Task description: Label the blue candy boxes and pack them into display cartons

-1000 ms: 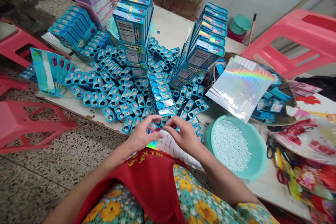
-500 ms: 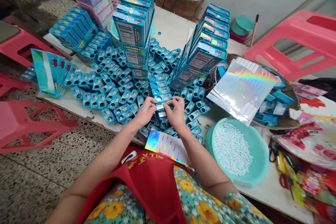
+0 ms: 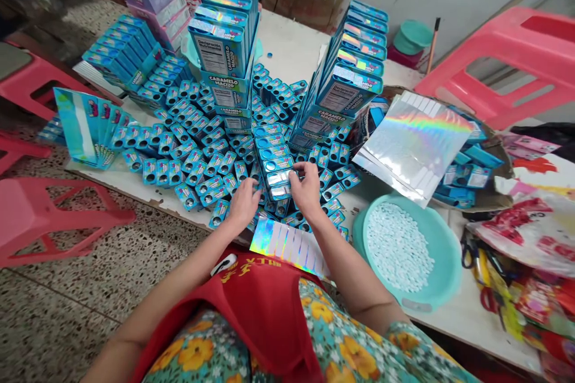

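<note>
A row of small blue candy boxes (image 3: pixel 273 142) with round windows runs away from me at the middle of the table; shiny silver strips lie across the nearest ones. My right hand (image 3: pixel 306 190) is at the row's right side, its thumb against a near box and its fingers apart. Just left of the row, my left hand (image 3: pixel 244 203) hovers over loose blue boxes (image 3: pixel 213 191), fingers loosely apart with nothing visible in them. A sheet of holographic sticker strips (image 3: pixel 287 245) lies between my forearms, at the table's front edge.
Two tall stacks of blue display boxes, left (image 3: pixel 224 54) and right (image 3: pixel 348 87), rise behind the row. On the right are a turquoise basin (image 3: pixel 449 269) of white candies, silver sheets (image 3: pixel 413 143) and a carton (image 3: pixel 505 191). Red plastic stools (image 3: pixel 49 215) flank the table (image 3: pixel 291 36).
Both hands were pinching at the near end of the row. The left has let go and moved down and left; the right has opened slightly and stays beside the boxes.
</note>
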`<state>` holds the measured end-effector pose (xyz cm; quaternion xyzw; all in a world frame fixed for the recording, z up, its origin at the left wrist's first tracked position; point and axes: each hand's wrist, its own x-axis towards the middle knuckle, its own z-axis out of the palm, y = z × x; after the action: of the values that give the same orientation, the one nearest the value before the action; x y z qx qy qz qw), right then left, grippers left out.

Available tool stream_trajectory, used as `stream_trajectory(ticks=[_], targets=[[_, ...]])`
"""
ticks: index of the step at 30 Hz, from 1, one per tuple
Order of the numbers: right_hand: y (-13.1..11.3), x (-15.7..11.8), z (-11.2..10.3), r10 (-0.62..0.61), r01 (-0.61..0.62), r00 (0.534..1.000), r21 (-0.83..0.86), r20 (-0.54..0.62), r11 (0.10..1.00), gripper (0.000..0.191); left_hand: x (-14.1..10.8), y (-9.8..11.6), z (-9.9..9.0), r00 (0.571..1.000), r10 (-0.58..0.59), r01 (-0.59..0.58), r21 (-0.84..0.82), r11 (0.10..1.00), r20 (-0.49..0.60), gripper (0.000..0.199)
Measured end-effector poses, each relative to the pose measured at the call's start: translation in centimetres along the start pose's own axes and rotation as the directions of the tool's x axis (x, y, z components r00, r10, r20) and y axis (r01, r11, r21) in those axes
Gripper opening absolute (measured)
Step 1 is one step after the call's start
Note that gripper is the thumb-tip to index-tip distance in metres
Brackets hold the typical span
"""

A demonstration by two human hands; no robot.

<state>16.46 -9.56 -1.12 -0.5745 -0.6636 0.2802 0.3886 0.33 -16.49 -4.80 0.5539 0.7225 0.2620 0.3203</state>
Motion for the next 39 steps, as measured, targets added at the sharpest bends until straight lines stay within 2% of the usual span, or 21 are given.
stream_trajectory(ticks=[2,4,5,7,9,11,14,19,21,23,27,29,31,33,34,36,39], targets=[[-0.6,-1.7,-1.4,-0.025,0.025,0.996,0.003,-0.085,1.000,0.016,-1.4,-0.8,-0.5,0.991,0.075,-0.074,-0.008,0.997,0.113,0.024],[-1.0,-4.3,-2.5,-0.056,0.054,0.991,-0.016,-0.119,0.998,0.015,-2.6,-1.4,-0.7,0.941,0.123,-0.107,-0.067,0.992,0.314,0.027],[-1.1,-5.8,-2.8,-0.067,0.065,0.995,-0.026,-0.077,0.998,0.014,-3.0,-1.6,-0.7,0.910,0.133,-0.100,-0.103,0.990,0.392,0.027],[-0.7,-8.7,-2.7,-0.088,0.095,0.989,-0.051,0.119,0.994,0.016,-3.5,-1.8,-0.5,0.882,0.125,-0.058,-0.158,0.986,0.455,0.025],[0.3,-10.8,-1.8,-0.116,0.161,0.939,-0.115,0.323,0.980,0.023,-3.5,-2.0,-0.1,0.892,0.101,-0.013,-0.198,0.980,0.440,0.024],[1.5,-12.0,-0.5,-0.141,0.251,0.883,-0.199,0.447,0.947,0.029,-3.4,-2.0,0.3,0.907,0.068,0.025,-0.215,0.976,0.415,0.024],[2.7,-12.6,0.6,-0.188,0.371,0.826,-0.263,0.532,0.891,0.032,-3.3,-2.1,0.9,0.928,0.005,0.084,-0.223,0.971,0.374,0.023],[3.3,-13.1,0.1,-0.315,0.517,0.743,-0.206,0.590,0.831,0.034,-3.3,-2.3,1.4,0.951,-0.037,0.114,-0.236,0.965,0.308,0.020],[2.9,-13.0,-0.3,-0.314,0.509,0.748,-0.203,0.585,0.836,0.026,-3.3,-2.2,1.5,0.952,-0.034,0.111,-0.237,0.965,0.306,0.020],[2.0,-12.6,-0.8,-0.283,0.459,0.781,-0.205,0.557,0.864,0.015,-3.3,-2.2,1.5,0.950,-0.031,0.107,-0.233,0.967,0.309,0.020],[-1.6,-10.5,-2.7,-0.187,0.262,0.869,-0.106,0.459,0.959,0.012,-3.7,-2.1,1.1,0.950,-0.025,0.082,-0.171,0.982,0.310,0.020],[-3.5,-8.9,-4.0,-0.148,0.178,0.896,-0.035,0.419,0.983,0.012,-3.9,-1.6,0.2,0.965,-0.024,0.069,-0.164,0.984,0.260,0.020],[-5.0,-7.3,-5.0,-0.128,0.135,0.909,0.009,0.398,0.991,0.012,-4.2,-0.5,-1.2,0.988,-0.022,0.065,-0.282,0.957,0.150,0.025],[-6.0,-5.8,-5.5,-0.111,0.099,0.915,0.050,0.387,0.994,0.013,-4.4,1.1,-2.8,0.995,0.027,0.022,-0.480,0.877,0.095,0.031],[-6.3,-5.2,-5.6,-0.105,0.082,0.917,0.076,0.384,0.994,0.013,-4.4,2.1,-3.6,0.991,0.076,0.001,-0.554,0.832,0.115,0.036],[-6.5,-4.2,-5.1,-0.088,0.044,0.920,0.124,0.383,0.991,0.012,-4.2,3.8,-4.7,0.960,0.159,0.014,-0.604,0.797,0.232,0.038],[-5.9,-2.8,-3.5,-0.051,0.003,0.936,0.137,0.348,0.991,0.013,-2.8,5.2,-5.4,0.928,0.099,0.122,-0.543,0.831,0.360,0.024]])
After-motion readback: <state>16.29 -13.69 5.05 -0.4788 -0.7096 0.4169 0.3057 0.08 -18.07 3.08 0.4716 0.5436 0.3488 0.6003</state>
